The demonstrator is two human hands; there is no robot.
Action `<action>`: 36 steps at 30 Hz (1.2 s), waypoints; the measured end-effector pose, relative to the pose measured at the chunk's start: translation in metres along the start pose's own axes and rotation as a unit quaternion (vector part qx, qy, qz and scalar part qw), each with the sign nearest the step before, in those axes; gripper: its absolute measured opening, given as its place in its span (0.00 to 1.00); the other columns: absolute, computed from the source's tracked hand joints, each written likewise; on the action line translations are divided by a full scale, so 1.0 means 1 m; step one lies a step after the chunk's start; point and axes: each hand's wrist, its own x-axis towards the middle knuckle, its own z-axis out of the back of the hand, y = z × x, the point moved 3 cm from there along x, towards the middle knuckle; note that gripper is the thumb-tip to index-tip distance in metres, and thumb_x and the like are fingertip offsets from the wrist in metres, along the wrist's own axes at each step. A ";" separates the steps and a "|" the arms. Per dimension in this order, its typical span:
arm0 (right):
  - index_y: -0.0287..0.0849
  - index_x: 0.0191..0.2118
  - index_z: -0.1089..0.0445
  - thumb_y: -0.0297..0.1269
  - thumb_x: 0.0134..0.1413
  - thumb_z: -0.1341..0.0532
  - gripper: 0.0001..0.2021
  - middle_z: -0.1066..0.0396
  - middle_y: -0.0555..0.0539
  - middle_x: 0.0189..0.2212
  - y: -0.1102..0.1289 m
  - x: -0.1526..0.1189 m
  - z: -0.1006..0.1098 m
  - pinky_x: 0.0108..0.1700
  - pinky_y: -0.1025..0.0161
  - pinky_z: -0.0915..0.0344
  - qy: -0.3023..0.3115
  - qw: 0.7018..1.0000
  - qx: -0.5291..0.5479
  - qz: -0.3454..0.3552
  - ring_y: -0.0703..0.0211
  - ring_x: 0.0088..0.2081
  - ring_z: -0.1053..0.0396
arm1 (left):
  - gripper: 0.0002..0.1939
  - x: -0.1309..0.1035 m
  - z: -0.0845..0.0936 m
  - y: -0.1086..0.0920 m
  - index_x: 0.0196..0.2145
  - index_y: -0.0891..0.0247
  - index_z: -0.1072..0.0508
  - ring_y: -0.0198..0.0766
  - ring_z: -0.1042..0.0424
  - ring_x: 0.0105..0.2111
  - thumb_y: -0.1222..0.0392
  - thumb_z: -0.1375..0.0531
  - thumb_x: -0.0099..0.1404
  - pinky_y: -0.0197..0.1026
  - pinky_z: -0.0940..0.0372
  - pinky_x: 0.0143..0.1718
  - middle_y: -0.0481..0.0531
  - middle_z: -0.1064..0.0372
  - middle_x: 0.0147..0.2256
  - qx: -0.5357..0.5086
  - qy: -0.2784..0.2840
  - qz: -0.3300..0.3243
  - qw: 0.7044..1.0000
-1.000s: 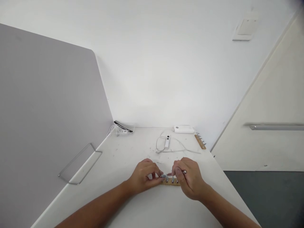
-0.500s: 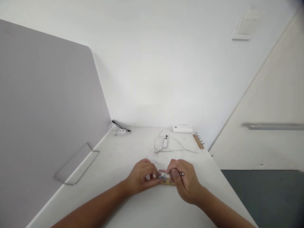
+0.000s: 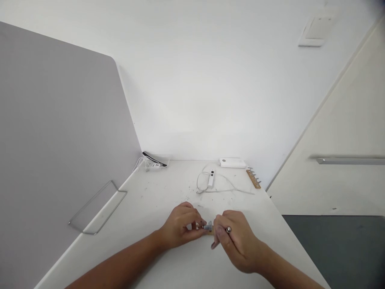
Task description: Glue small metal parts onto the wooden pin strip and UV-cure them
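Observation:
My left hand [image 3: 184, 223] is closed, its thumb and fingertips pinching the left end of a small grey metal fitting [image 3: 208, 227] like a bolt. Under that fitting lies a narrow wooden strip [image 3: 209, 233] on the white tabletop, mostly covered by my hands. Just to the right, my right hand [image 3: 236, 241] is curled round a slim metal tool [image 3: 229, 230] whose shiny rounded end pokes out by the thumb. The rest of the tool is hidden in the fist, so its kind cannot be told. One finger of that hand points down toward the table.
A similar wooden strip [image 3: 253, 179] with several metal prongs lies at the back right, beside a white box [image 3: 232, 163]. Between it and my hands are a white device [image 3: 211, 179] and a thin cable. A wire stand [image 3: 95, 233] overhangs the left edge.
My right hand has turned and dropped slightly, its extended finger swinging from pointing left to pointing down. My left hand keeps its pinch on the fitting. The view has shifted slightly.

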 end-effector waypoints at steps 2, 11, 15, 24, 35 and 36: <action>0.46 0.37 0.34 0.32 0.71 0.51 0.12 0.28 0.55 0.24 0.007 0.000 -0.002 0.39 0.61 0.40 -0.015 0.999 0.030 0.017 0.61 0.27 0.34 | 0.11 0.000 0.000 -0.001 0.32 0.62 0.30 0.32 0.25 0.22 0.65 0.30 0.64 0.39 0.34 0.35 0.44 0.26 0.23 -0.003 0.000 -0.004 1.000; 0.45 0.38 0.33 0.31 0.70 0.50 0.10 0.30 0.53 0.25 -0.010 0.004 0.005 0.35 0.61 0.43 -0.118 0.992 -0.046 0.000 0.60 0.27 0.34 | 0.08 -0.001 0.000 -0.002 0.36 0.62 0.27 0.33 0.25 0.23 0.67 0.31 0.64 0.38 0.31 0.35 0.45 0.26 0.24 0.004 0.017 -0.013 1.000; 0.44 0.37 0.33 0.29 0.70 0.50 0.11 0.30 0.53 0.25 -0.015 0.002 0.005 0.36 0.62 0.42 -0.124 0.990 -0.066 -0.028 0.61 0.27 0.33 | 0.06 -0.003 -0.001 -0.002 0.35 0.63 0.27 0.32 0.27 0.23 0.68 0.33 0.64 0.34 0.34 0.27 0.49 0.24 0.26 -0.001 0.029 -0.003 1.000; 0.44 0.32 0.37 0.30 0.68 0.49 0.11 0.29 0.51 0.23 -0.008 0.000 0.004 0.31 0.60 0.46 -0.083 0.993 -0.084 0.000 0.60 0.24 0.37 | 0.05 -0.002 0.001 -0.008 0.35 0.64 0.27 0.30 0.29 0.22 0.68 0.34 0.65 0.29 0.37 0.21 0.50 0.24 0.27 -0.015 0.034 0.004 0.999; 0.46 0.37 0.34 0.32 0.71 0.52 0.12 0.34 0.54 0.21 0.001 -0.001 -0.001 0.33 0.59 0.41 -0.110 0.993 0.042 0.029 0.60 0.23 0.37 | 0.06 0.001 0.000 -0.013 0.33 0.63 0.28 0.30 0.33 0.20 0.66 0.34 0.65 0.31 0.39 0.21 0.48 0.26 0.25 0.031 0.014 0.007 0.999; 0.46 0.38 0.34 0.32 0.71 0.52 0.12 0.33 0.53 0.21 -0.002 -0.001 0.000 0.34 0.59 0.41 -0.116 0.993 0.028 0.024 0.60 0.24 0.36 | 0.06 0.002 0.000 -0.014 0.32 0.63 0.28 0.30 0.33 0.20 0.66 0.34 0.65 0.32 0.40 0.21 0.48 0.27 0.25 0.036 0.015 0.002 0.999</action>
